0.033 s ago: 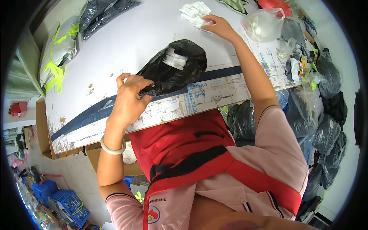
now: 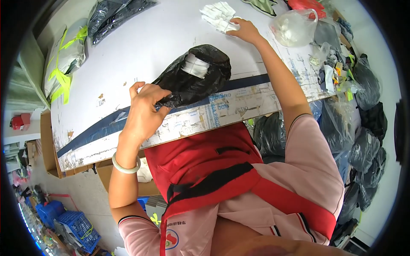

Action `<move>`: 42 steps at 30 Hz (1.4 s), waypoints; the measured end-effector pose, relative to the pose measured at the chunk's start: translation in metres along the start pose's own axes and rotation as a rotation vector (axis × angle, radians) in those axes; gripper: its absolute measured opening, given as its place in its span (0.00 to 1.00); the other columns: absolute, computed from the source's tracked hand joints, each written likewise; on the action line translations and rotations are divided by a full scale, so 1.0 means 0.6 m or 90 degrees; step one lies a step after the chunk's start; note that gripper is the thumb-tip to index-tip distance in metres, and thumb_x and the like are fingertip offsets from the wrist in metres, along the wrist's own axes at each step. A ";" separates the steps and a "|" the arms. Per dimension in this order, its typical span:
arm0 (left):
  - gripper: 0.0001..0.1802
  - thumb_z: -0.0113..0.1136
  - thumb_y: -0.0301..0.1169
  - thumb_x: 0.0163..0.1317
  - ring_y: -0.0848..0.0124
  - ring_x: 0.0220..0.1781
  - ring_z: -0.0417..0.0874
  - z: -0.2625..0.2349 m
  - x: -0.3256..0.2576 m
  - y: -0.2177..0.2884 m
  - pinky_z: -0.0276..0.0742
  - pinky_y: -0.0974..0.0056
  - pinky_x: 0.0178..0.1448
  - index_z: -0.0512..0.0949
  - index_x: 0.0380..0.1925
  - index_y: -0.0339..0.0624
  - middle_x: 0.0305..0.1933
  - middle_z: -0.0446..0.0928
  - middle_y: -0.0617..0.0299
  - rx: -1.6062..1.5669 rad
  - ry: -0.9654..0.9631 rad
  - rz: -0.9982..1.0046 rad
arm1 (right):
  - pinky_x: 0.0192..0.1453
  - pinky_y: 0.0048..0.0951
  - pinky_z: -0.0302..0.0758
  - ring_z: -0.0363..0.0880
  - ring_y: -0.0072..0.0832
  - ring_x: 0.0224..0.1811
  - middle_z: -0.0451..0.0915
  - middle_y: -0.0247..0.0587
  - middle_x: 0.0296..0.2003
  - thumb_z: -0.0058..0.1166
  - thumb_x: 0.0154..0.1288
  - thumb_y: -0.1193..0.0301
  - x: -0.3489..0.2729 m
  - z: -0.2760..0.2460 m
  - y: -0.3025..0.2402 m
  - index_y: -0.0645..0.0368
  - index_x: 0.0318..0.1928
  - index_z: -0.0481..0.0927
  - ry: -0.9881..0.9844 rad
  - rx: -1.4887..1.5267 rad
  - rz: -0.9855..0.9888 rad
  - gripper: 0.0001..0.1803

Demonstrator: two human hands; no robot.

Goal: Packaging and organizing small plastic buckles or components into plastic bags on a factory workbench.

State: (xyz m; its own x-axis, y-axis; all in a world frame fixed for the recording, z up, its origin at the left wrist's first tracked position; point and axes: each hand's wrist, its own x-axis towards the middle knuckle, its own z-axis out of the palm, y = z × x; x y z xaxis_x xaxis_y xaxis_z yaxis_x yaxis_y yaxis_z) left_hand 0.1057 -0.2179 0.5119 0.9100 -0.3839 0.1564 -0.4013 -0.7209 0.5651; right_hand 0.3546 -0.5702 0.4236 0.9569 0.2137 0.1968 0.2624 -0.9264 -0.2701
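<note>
A black plastic bag (image 2: 177,87) lies on the white table near its front edge, its mouth end toward my left hand. On the bag, or inside its opening, rests a stack of white folded pieces (image 2: 195,66); I cannot tell which. My left hand (image 2: 147,100) is closed on the bag's gathered near-left edge, thumb and fingers pinching the plastic. Farther back, a pile of white folded pieces (image 2: 217,13) lies flat on the table. My right hand (image 2: 244,30) reaches out to its right end, thumb and fingers pinched at the white edge. Their exact material is too small to make out.
A clear bag of white stuff (image 2: 294,29) and a red bag (image 2: 307,6) stand back right, beside clutter. Dark plastic packs (image 2: 117,17) and a parcel tied with yellow-green ribbon (image 2: 68,57) lie at the left. Black sacks (image 2: 363,149) crowd the right side; blue crates (image 2: 77,230) stand lower left.
My right hand has shifted slightly to the right and toward me at the pile's end. My left hand keeps its hold on the bag.
</note>
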 end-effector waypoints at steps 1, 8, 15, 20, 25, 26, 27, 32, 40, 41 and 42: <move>0.15 0.65 0.20 0.43 0.63 0.45 0.77 0.001 0.001 -0.004 0.51 0.55 0.69 0.81 0.36 0.37 0.34 0.77 0.57 0.001 -0.001 -0.005 | 0.59 0.37 0.70 0.75 0.41 0.55 0.77 0.45 0.54 0.65 0.49 0.50 0.023 0.035 0.027 0.47 0.60 0.72 -0.024 -0.038 0.009 0.37; 0.16 0.61 0.17 0.39 0.65 0.46 0.76 0.000 -0.004 -0.016 0.50 0.53 0.70 0.81 0.34 0.38 0.35 0.76 0.59 0.053 0.033 0.020 | 0.60 0.45 0.68 0.71 0.47 0.58 0.76 0.43 0.55 0.62 0.47 0.49 0.087 0.117 0.016 0.44 0.61 0.69 -0.054 -0.231 -0.075 0.39; 0.18 0.58 0.14 0.38 0.65 0.45 0.76 0.006 -0.004 -0.020 0.51 0.52 0.70 0.81 0.34 0.39 0.34 0.76 0.60 0.062 0.012 0.018 | 0.54 0.43 0.72 0.78 0.47 0.50 0.79 0.51 0.47 0.58 0.46 0.50 0.083 0.136 0.019 0.44 0.58 0.69 -0.029 -0.158 -0.007 0.36; 0.17 0.58 0.14 0.38 0.65 0.45 0.76 0.018 0.003 -0.017 0.52 0.52 0.70 0.81 0.32 0.39 0.33 0.76 0.60 0.069 0.039 0.080 | 0.49 0.32 0.73 0.80 0.34 0.43 0.80 0.44 0.43 0.66 0.45 0.53 0.061 0.116 0.073 0.54 0.57 0.69 -0.032 0.123 0.073 0.39; 0.16 0.58 0.15 0.39 0.65 0.45 0.76 0.024 -0.008 -0.022 0.54 0.52 0.68 0.81 0.31 0.39 0.31 0.75 0.61 0.083 0.039 0.082 | 0.45 0.22 0.69 0.75 0.22 0.44 0.79 0.34 0.43 0.66 0.54 0.65 -0.084 -0.075 -0.116 0.52 0.58 0.70 -0.154 0.553 0.007 0.31; 0.16 0.58 0.15 0.39 0.65 0.45 0.76 0.022 -0.023 -0.026 0.54 0.52 0.68 0.81 0.31 0.40 0.31 0.75 0.61 0.102 0.043 0.066 | 0.45 0.22 0.68 0.75 0.22 0.44 0.79 0.34 0.43 0.65 0.54 0.66 -0.110 -0.084 -0.168 0.50 0.58 0.70 -0.210 0.594 -0.037 0.30; 0.15 0.58 0.15 0.39 0.64 0.44 0.76 0.022 -0.028 -0.028 0.54 0.52 0.68 0.81 0.31 0.40 0.31 0.75 0.61 0.108 0.046 0.071 | 0.47 0.22 0.68 0.75 0.21 0.44 0.79 0.33 0.44 0.65 0.55 0.66 -0.145 -0.101 -0.211 0.49 0.58 0.70 -0.298 0.620 -0.072 0.29; 0.15 0.58 0.15 0.39 0.65 0.44 0.76 0.035 -0.029 -0.028 0.55 0.53 0.68 0.81 0.30 0.40 0.31 0.75 0.61 0.112 0.055 0.098 | 0.53 0.31 0.71 0.77 0.31 0.49 0.79 0.43 0.44 0.70 0.46 0.64 -0.207 -0.023 -0.305 0.54 0.54 0.70 -0.343 0.378 -0.187 0.34; 0.17 0.61 0.17 0.37 0.65 0.47 0.75 0.055 -0.043 -0.024 0.52 0.53 0.69 0.81 0.32 0.38 0.33 0.75 0.60 0.109 -0.004 0.069 | 0.53 0.40 0.73 0.78 0.48 0.49 0.79 0.56 0.45 0.66 0.48 0.53 -0.184 0.117 -0.323 0.61 0.52 0.73 -0.168 0.158 -0.131 0.35; 0.17 0.61 0.17 0.37 0.65 0.47 0.75 0.058 -0.044 -0.024 0.52 0.53 0.69 0.81 0.32 0.38 0.33 0.75 0.60 0.108 -0.006 0.073 | 0.55 0.41 0.72 0.77 0.48 0.51 0.79 0.55 0.45 0.65 0.48 0.51 -0.188 0.129 -0.324 0.62 0.52 0.73 -0.145 0.144 -0.106 0.36; 0.15 0.62 0.18 0.39 0.65 0.47 0.76 0.062 -0.045 -0.024 0.52 0.53 0.69 0.81 0.32 0.38 0.34 0.75 0.59 0.103 -0.009 0.069 | 0.58 0.43 0.69 0.74 0.47 0.54 0.78 0.56 0.45 0.65 0.49 0.51 -0.194 0.139 -0.322 0.66 0.50 0.75 -0.052 0.106 -0.157 0.35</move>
State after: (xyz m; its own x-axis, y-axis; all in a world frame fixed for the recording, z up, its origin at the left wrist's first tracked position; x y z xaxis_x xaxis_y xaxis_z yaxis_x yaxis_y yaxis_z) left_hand 0.0831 -0.2188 0.4695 0.8595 -0.4715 0.1971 -0.5093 -0.7578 0.4080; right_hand 0.2026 -0.3901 0.3745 0.8667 0.4565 0.2011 0.4986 -0.7815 -0.3750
